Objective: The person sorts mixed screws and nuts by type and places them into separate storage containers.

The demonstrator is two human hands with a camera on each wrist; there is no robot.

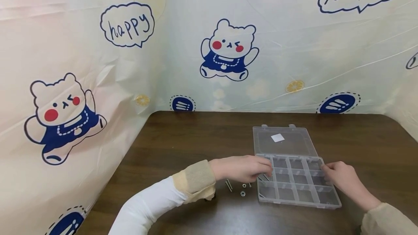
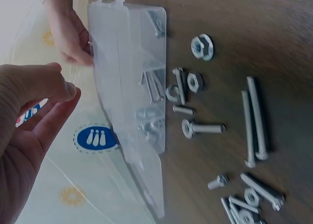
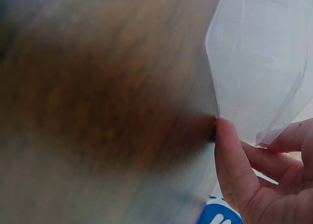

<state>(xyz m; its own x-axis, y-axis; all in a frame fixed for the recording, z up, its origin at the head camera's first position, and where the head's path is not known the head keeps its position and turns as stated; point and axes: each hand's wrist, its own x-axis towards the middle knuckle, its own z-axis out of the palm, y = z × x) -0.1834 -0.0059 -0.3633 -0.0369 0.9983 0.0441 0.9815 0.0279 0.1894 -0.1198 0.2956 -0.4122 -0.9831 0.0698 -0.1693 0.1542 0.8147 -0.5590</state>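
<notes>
A clear plastic compartment box (image 1: 300,184) lies on the table with its lid (image 1: 281,148) folded back. My right hand (image 1: 346,180) pinches the box's right edge between thumb and fingers, also seen in the right wrist view. My left hand (image 1: 245,168) is over the left compartments, thumb tip close to the index fingertip (image 2: 76,94); whether something small sits between them is hidden. Through the box wall in the left wrist view, bolts (image 2: 152,86) and nuts (image 2: 149,128) show in separate compartments.
Left of the box, loose hardware lies on the wooden table (image 1: 183,137): a flange nut (image 2: 202,47), a hex nut (image 2: 195,82), two long bolts (image 2: 255,121) and several smaller pieces. A white label (image 1: 277,137) lies on the lid. Printed cloth hangs behind the table.
</notes>
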